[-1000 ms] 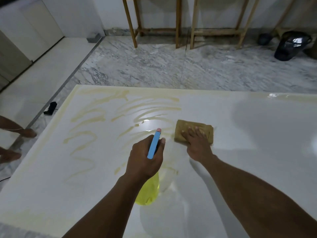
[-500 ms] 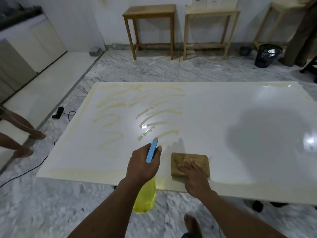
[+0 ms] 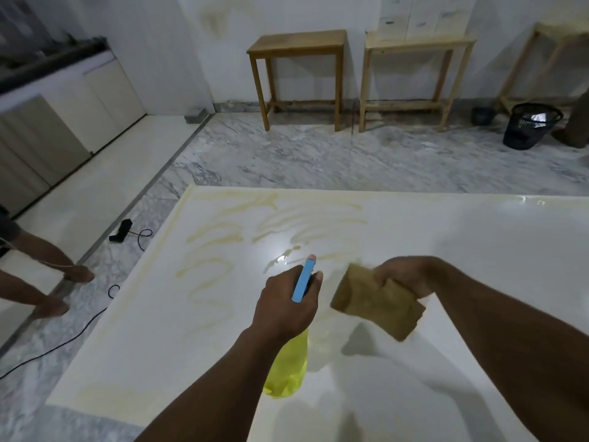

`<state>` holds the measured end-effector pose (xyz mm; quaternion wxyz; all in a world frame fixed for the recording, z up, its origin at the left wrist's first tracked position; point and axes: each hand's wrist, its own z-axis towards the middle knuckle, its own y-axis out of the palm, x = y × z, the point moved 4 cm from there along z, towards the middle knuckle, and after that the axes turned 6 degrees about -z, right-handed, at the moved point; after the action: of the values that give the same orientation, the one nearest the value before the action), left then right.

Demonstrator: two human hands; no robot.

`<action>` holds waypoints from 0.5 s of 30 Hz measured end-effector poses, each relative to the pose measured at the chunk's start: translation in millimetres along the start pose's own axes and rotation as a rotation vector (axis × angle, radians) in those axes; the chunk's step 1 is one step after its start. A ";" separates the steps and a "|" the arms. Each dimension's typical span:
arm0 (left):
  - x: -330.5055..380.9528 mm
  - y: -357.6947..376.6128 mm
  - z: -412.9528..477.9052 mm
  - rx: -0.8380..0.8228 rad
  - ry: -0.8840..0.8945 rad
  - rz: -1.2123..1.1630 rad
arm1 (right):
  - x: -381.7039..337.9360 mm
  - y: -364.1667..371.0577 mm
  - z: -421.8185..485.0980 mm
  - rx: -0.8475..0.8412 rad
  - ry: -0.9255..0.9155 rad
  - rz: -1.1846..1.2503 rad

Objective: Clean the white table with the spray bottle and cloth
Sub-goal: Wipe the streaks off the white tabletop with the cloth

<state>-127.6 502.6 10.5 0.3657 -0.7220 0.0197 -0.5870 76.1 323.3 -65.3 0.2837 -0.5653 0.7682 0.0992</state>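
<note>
The white table [image 3: 462, 250] fills the lower part of the head view, with yellowish smear streaks [image 3: 223, 237] across its left half. My left hand [image 3: 287, 306] grips a spray bottle [image 3: 288, 371] with a yellow body and a blue nozzle head pointing away over the table. My right hand [image 3: 404, 275] holds a folded brown cloth [image 3: 376, 306] lifted off the table; its shadow lies on the surface below it.
Another person's bare legs and feet [image 3: 47, 282] stand at the left, by a black cable and adapter [image 3: 122, 231] on the marble floor. Two wooden side tables [image 3: 298, 46] stand at the far wall, a black bin [image 3: 532, 126] at the far right, cabinets along the left.
The cloth was pressed flat on the table under my right hand; now it is lifted and gripped in that hand. The view has shifted forward and up. The bottle stays in my left hand.
</note>
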 end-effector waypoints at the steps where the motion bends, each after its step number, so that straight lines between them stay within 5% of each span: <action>1: 0.4 0.4 19.7 0.009 -0.001 0.002 | -18.3 -21.4 12.1 0.006 -0.020 -0.005; 5: -0.2 -0.6 85.1 0.034 -0.023 0.020 | -96.7 -109.9 57.4 0.231 -0.144 -0.228; 11: -22.8 7.6 142.2 0.082 -0.027 -0.005 | -170.5 -171.9 134.9 0.784 -0.272 -0.712; 15: -38.4 16.2 149.1 0.059 -0.035 -0.042 | -134.5 -148.2 219.0 0.586 -0.216 -0.793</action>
<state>-4.5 583.5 -36.9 0.3750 -0.7212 -0.0191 -0.5822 311.0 485.6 -146.1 0.5243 -0.6967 0.4562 -0.1780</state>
